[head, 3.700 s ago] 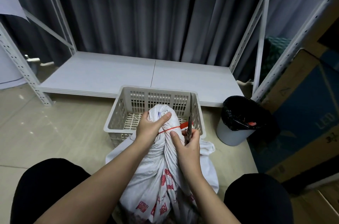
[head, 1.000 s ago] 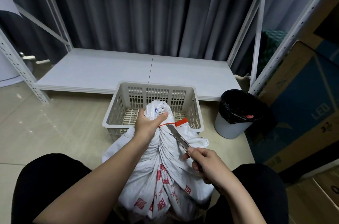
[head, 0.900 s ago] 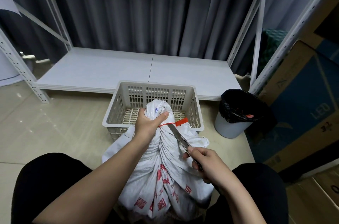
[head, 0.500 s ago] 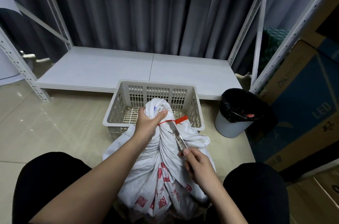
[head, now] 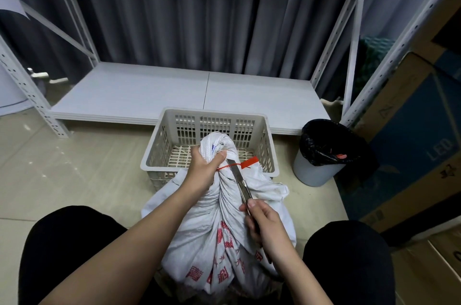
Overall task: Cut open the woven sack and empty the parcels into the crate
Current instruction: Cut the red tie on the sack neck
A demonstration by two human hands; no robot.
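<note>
A white woven sack (head: 224, 234) with red print stands upright between my knees, its neck bunched and tied by a red zip tie (head: 245, 162). My left hand (head: 203, 169) is shut around the gathered neck just above the tie. My right hand (head: 262, 222) grips the handle of a utility knife (head: 239, 181), whose blade points up and touches the tie. Right behind the sack sits the beige slatted crate (head: 159, 147), with nothing visible inside. The parcels are hidden in the sack.
A white bin with a black liner (head: 321, 152) stands right of the crate. A low white shelf board (head: 179, 92) and metal rack posts lie behind, before a grey curtain. Large cardboard boxes (head: 419, 145) line the right side. Tiled floor lies to the left.
My right hand, first up at the tie, drew back toward me, then pushed the knife forward again so the blade tip reaches the red tie. My left hand has kept its grip on the neck.
</note>
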